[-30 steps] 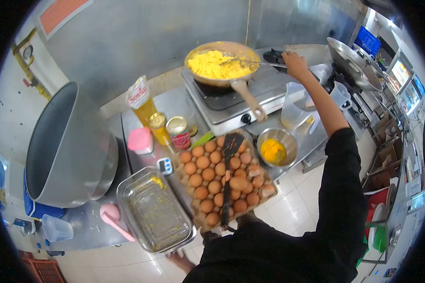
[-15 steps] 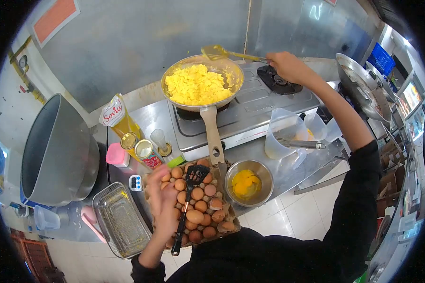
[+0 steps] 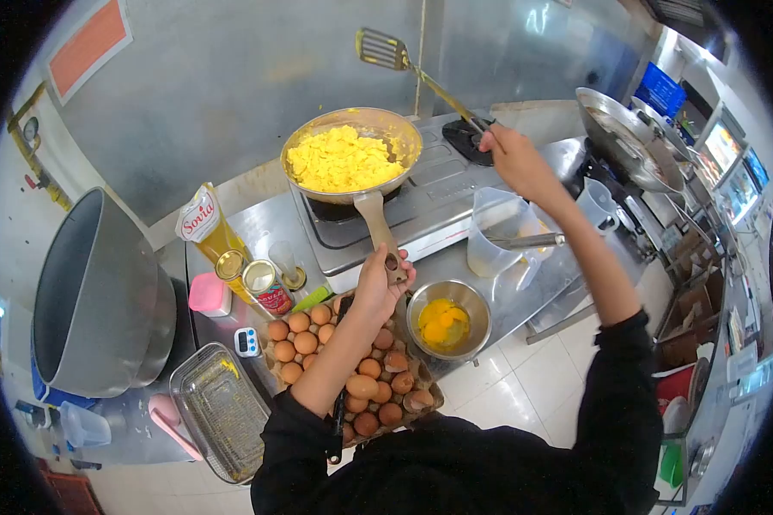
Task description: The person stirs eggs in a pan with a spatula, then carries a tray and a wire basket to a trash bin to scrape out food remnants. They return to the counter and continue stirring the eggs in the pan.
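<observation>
My left hand (image 3: 378, 287) is closed around the end of the beige handle of a frying pan (image 3: 371, 206). A heap of yellow scrambled eggs (image 3: 343, 161) lies in the pan, on the left burner of the stove. My right hand (image 3: 517, 163) grips a slotted spatula (image 3: 383, 50) by its handle, its egg-smeared head raised above the pan's far rim. Under my left forearm, a carton of brown eggs (image 3: 362, 386) is partly hidden, as is a black spatula (image 3: 339, 421) on it. A steel bowl (image 3: 483, 343) with yolks stands right of the carton.
A clear plastic jug (image 3: 489, 232) with a metal utensil across it stands right of the handle. To the left are an oil pouch (image 3: 208, 225), opened cans (image 3: 266, 287), a timer (image 3: 246, 342), a wire-mesh tray (image 3: 219, 412) and a large grey pot (image 3: 94, 300). A wok (image 3: 623, 142) leans at the right.
My left hand has moved from above the egg carton to the pan handle and closed on it. The slotted spatula has risen from the pan's far rim and turned face-on.
</observation>
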`<state>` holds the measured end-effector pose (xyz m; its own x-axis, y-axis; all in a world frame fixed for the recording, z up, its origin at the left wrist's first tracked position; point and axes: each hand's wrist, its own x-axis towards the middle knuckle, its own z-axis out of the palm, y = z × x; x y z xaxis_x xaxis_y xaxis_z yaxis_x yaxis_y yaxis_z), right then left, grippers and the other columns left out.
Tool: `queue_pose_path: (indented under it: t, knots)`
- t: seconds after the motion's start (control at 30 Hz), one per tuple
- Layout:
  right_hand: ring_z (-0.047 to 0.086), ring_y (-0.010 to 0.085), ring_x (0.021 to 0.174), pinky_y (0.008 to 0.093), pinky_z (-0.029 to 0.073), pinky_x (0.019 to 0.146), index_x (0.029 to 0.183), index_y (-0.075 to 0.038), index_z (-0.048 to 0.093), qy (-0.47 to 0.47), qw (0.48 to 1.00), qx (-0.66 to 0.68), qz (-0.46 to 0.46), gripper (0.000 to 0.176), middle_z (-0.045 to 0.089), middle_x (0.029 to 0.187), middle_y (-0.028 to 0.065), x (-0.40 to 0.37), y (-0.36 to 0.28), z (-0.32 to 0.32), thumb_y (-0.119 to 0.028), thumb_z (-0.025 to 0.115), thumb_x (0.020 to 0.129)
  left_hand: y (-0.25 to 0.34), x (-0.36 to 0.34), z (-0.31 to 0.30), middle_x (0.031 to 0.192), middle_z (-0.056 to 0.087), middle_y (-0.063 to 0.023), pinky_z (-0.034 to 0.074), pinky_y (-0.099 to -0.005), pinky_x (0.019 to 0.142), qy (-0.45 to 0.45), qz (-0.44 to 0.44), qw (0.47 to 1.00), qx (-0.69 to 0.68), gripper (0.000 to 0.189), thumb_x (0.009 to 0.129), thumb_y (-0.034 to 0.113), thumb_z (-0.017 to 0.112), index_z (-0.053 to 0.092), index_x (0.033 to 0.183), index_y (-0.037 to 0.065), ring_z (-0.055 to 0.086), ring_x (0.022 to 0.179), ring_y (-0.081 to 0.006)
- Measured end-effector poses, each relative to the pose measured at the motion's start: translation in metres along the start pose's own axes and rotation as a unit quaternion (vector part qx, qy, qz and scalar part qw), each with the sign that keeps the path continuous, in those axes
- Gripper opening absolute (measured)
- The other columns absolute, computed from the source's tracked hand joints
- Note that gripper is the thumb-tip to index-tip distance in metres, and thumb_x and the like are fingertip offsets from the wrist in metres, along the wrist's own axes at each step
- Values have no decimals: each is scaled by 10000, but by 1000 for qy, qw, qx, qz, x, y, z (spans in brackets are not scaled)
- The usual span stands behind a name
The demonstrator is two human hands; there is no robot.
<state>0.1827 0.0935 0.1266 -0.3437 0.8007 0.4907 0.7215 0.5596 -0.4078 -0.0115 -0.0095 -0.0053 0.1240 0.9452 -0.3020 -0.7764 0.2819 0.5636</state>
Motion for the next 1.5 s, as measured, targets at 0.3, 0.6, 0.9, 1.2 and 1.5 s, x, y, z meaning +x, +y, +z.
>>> queue_pose_path:
  t: [0.3, 0.6, 0.9, 1.2, 1.5]
  knots:
    - [440, 239, 433, 346, 358, 429, 718, -21, 438, -64, 950, 246, 181, 201, 430, 494, 102, -45, 20, 72, -182, 368, 817, -3, 2, -5, 792, 478, -63, 444, -290, 651, -44, 30, 998, -16, 187, 864, 224, 328, 368, 847, 43, 475, 678, -144]
    - [317, 108, 325, 249, 266, 306, 625, -80, 408, 22, 679, 526, 511, 224, 343, 426, -16, -16, 72, 173, -243, 393, 779, 5, -49, -24, 1013, 427, -27, 364, -333, 779, 99, 110, 985, 92, 287, 780, 230, 458, 394, 1028, 99, 426, 959, -167]
    - [551, 363, 691, 415, 429, 621, 719, 72, 516, 88, 929, 30, 357, 234, 551, 683, 240, -38, 90, 218, -158, 487, 694, 26, -77, -41, 1074, 390, -42, 336, -302, 786, 129, 219, 951, 176, 331, 805, 248, 411, 358, 1098, 106, 406, 982, -154]
    - [527, 256, 707, 351, 424, 639, 994, -5, 460, -205, 660, 603, 398, 397, 532, 834, 128, -89, -25, 162, -341, 448, 785, 25, -16, -45, 1029, 427, -35, 330, -316, 779, 171, 221, 934, 223, 325, 773, 269, 438, 395, 1045, 95, 392, 965, -139]
    - [314, 13, 340, 148, 269, 274, 814, -34, 457, -238, 401, 816, 342, 271, 363, 501, -61, -37, -26, 189, -305, 449, 810, 18, 70, -18, 628, 547, -88, 475, -253, 416, 75, 46, 990, 113, 502, 788, 520, 304, 436, 884, 45, 559, 507, -171]
